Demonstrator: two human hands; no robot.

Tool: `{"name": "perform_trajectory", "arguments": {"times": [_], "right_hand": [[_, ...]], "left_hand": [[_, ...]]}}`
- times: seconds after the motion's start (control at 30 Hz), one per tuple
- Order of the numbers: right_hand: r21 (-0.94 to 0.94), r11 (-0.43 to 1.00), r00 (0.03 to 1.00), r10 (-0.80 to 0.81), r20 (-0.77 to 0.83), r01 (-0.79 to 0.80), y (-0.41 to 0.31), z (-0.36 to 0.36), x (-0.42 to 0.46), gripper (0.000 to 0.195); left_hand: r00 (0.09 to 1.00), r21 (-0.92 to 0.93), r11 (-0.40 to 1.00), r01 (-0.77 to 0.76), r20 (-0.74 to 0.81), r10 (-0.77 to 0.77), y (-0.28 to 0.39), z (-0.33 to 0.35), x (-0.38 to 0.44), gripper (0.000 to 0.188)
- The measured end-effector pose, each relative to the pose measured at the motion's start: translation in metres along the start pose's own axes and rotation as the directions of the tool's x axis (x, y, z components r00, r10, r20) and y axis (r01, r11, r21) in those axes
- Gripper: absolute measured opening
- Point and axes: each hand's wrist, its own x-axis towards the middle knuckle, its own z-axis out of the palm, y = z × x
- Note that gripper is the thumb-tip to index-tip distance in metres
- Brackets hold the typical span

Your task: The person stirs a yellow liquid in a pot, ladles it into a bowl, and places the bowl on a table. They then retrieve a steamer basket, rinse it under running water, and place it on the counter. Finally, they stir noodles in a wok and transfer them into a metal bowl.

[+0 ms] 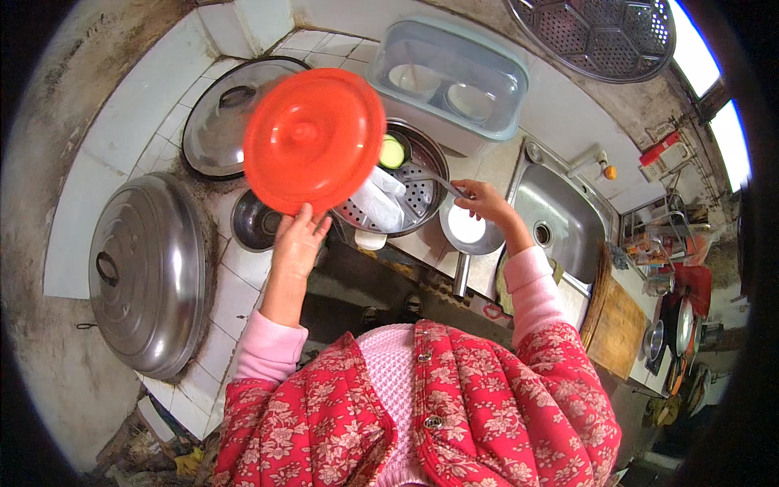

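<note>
My left hand (301, 243) holds a red plastic lid (316, 137) by its lower rim, its fingers partly behind the edge. Tilted and slightly blurred, the lid covers part of a round metal pot (439, 159) with a perforated steamer tray (420, 196). A crumpled white cloth or paper (378, 204) lies on the tray. My right hand (487, 201) grips the handle of a metal ladle (435, 176) that reaches into the pot. By the ladle's dark bowl is a pale green cut vegetable piece (392, 151). Below my right hand stands a small saucepan (490, 243) with white contents (465, 224).
Left are a large domed metal lid (152, 274), a glass lid (210, 137) and a dark metal bowl (252, 228). Behind the pot stands a clear plastic bin (389, 67) with bowls. Right are a steel sink (566, 207) and a wooden cutting board (618, 329).
</note>
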Motion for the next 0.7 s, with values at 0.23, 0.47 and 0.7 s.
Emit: {"name": "perform_trajectory", "arguments": {"times": [0.23, 0.47, 0.7], "right_hand": [[0.018, 0.993, 0.972, -0.107, -0.208, 0.113, 0.033, 0.003, 0.009, 0.054], [0.150, 0.970, 0.954, -0.149, -0.260, 0.192, 0.041, 0.004, 0.007, 0.047], [0.168, 0.985, 0.977, -0.011, -0.212, 0.047, 0.039, 0.003, 0.018, 0.048]], "left_hand": [[0.978, 0.158, 0.969, 0.189, 0.055, -0.199, -0.048, 0.048, 0.006, 0.031], [0.944, 0.276, 0.912, 0.302, 0.046, -0.327, -0.073, 0.075, 0.041, 0.027], [0.952, 0.323, 0.899, 0.297, -0.024, -0.306, -0.092, 0.085, 0.060, 0.022]]}}
